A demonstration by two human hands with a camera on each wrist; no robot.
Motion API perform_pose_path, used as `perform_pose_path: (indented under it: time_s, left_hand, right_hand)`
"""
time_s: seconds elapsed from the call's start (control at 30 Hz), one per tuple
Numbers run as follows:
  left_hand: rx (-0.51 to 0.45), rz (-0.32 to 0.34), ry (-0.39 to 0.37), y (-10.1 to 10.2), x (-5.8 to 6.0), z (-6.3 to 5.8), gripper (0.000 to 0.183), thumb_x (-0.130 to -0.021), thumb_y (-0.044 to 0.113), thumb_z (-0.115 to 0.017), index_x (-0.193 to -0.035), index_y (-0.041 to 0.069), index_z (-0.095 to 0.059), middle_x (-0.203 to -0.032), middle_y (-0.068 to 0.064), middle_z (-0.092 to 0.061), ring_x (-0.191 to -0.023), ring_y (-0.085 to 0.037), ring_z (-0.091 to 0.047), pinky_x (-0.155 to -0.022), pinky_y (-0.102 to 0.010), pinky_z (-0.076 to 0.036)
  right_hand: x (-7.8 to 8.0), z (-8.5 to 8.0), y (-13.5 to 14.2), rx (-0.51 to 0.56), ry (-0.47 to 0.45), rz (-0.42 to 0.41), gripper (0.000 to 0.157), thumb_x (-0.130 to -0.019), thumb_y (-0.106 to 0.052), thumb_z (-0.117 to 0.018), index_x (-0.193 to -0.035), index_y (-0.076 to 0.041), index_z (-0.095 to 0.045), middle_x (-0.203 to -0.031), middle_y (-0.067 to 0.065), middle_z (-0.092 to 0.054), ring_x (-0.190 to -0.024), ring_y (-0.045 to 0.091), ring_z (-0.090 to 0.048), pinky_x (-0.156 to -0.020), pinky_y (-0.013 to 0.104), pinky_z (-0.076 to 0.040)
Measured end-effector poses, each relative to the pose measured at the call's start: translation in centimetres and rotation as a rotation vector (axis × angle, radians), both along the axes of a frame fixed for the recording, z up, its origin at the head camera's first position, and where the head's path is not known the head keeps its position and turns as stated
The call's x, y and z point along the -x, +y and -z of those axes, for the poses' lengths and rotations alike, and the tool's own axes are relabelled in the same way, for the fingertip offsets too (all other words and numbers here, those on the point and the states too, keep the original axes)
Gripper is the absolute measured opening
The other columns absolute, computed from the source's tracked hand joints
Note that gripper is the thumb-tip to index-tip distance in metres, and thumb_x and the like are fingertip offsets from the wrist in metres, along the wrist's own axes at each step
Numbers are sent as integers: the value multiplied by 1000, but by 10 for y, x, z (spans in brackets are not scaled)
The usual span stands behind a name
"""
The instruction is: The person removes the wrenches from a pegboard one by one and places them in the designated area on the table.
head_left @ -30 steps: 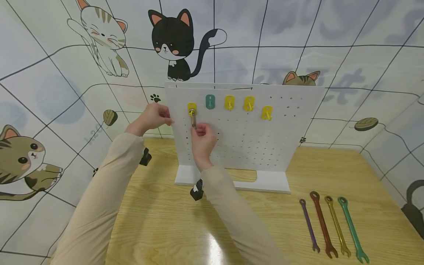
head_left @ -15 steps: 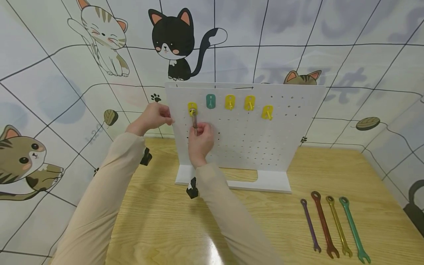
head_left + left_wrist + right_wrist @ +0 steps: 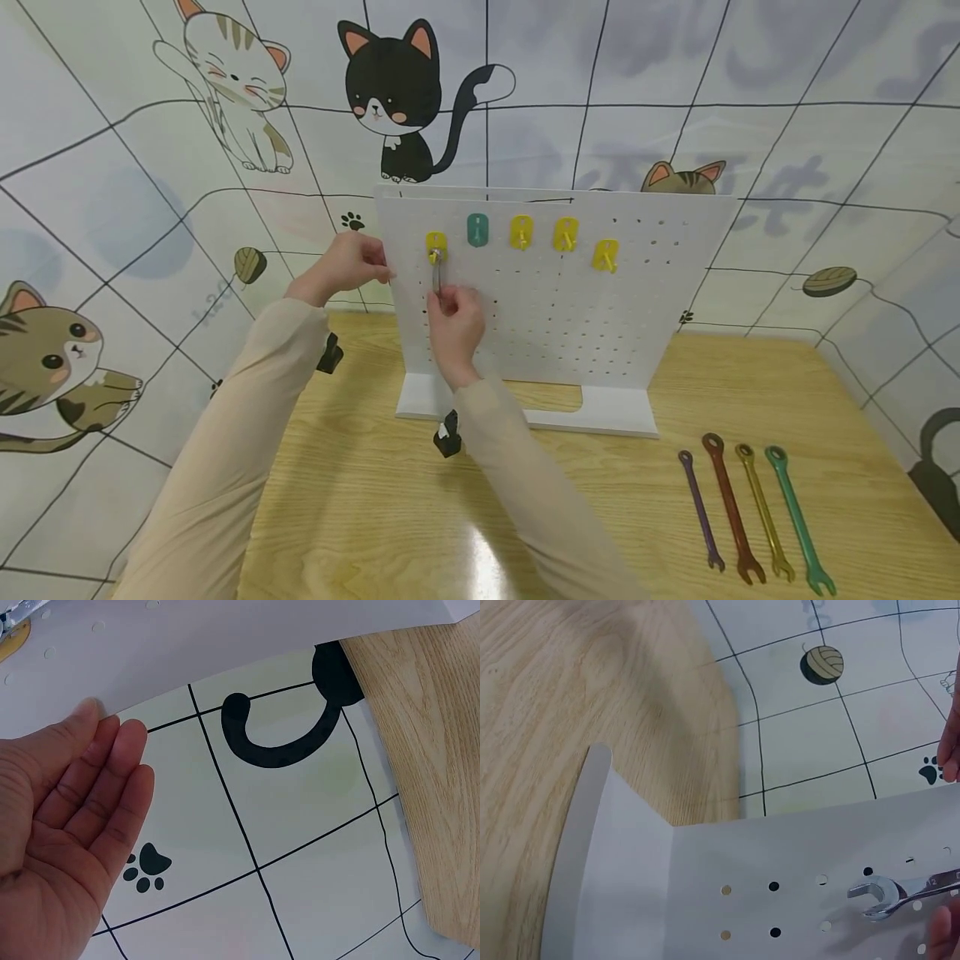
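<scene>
At the board's left edge, my left hand (image 3: 348,265) pinches the white pegboard (image 3: 525,333) between thumb and fingers. In the left wrist view its thumb (image 3: 86,716) lies at that edge. My right hand (image 3: 456,321) pinches a silver combination wrench (image 3: 439,273) by its shaft, in front of the board. The ring end sits up at the leftmost yellow hook (image 3: 435,242), overlapping its peg. In the right wrist view, the open end of the wrench (image 3: 881,896) points down past the fingertips (image 3: 940,930), close to the perforated face.
Right of that hook are a green hook (image 3: 477,230) and several yellow ones, including one lower hook (image 3: 605,256). On the wooden table (image 3: 360,500), at right, lie purple (image 3: 701,510), red (image 3: 732,508), gold (image 3: 764,512) and green (image 3: 800,521) wrenches. A cat-print wall covering stands behind.
My right hand has shifted slightly left and down along the wrench shaft, and the wrench now shows more edge-on. The left hand stays at the board's edge.
</scene>
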State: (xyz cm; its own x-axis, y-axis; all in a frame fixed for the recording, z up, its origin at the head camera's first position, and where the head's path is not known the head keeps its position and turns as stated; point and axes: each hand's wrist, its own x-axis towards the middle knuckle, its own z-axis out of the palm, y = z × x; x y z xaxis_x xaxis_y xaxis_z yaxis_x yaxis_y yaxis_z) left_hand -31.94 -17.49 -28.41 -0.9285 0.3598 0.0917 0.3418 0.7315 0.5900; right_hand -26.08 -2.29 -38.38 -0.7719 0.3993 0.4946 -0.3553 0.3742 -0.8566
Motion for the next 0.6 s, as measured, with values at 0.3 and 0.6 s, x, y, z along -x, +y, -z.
perform_pose_path:
  time_s: [0.3, 0.6]
  left_hand:
    - [-4, 14, 13, 1, 1, 0, 8, -85, 3, -64, -83, -4, -65, -75, -12, -66, -78, -28, -58, -72, -38, -43]
    - [20, 4, 11, 0, 1, 1, 9, -86, 6, -66, -85, -4, -66, -81, -14, -67, -79, -27, -60, -74, -41, -45]
  right_hand:
    - [-13, 7, 14, 38, -62, -185, 9, -86, -8, -66, -87, 1, -64, -83, 11, -66, -73, 21, -60, -65, 24, -47]
    - [-24, 19, 28, 5, -87, -351, 10, -87, -8, -66, -85, 2, -63, -82, 12, -64, -72, 19, -58, -64, 20, -45]
